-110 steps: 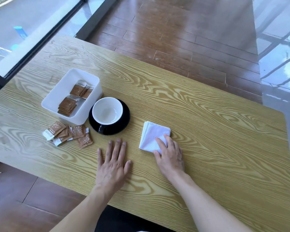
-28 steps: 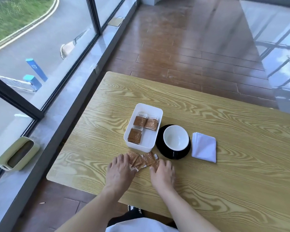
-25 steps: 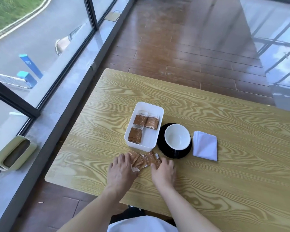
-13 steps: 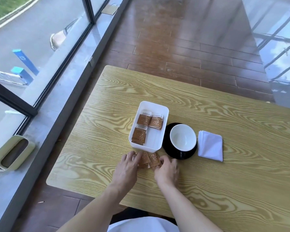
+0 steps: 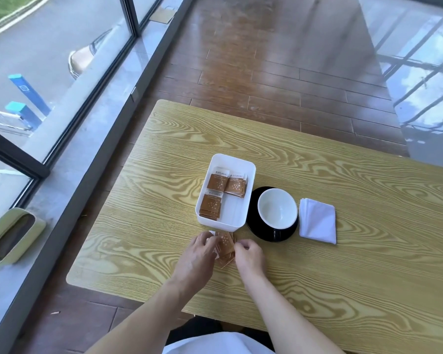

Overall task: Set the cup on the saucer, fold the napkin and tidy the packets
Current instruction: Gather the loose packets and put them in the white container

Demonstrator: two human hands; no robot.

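Observation:
A white cup (image 5: 277, 209) stands on a black saucer (image 5: 267, 233). To its right lies a folded white napkin (image 5: 317, 220). Left of the saucer, a white rectangular box (image 5: 241, 164) holds several brown packets (image 5: 223, 192). In front of the box, a bunch of loose brown packets (image 5: 225, 247) sits on the table between my hands. My left hand (image 5: 198, 254) presses against the bunch from the left with curled fingers. My right hand (image 5: 250, 255) closes on it from the right. Part of the bunch is hidden under my fingers.
The wooden table (image 5: 343, 277) reaches to the right and toward me. A glass wall (image 5: 49, 72) runs along the left. A pale green bin (image 5: 9, 236) stands on the sill below it. Wooden floor (image 5: 266, 60) lies beyond the table.
Both hands have drawn together, pushing the spread packets into one tight bunch in front of the box. The view has shifted slightly; cup, saucer and napkin have stayed put.

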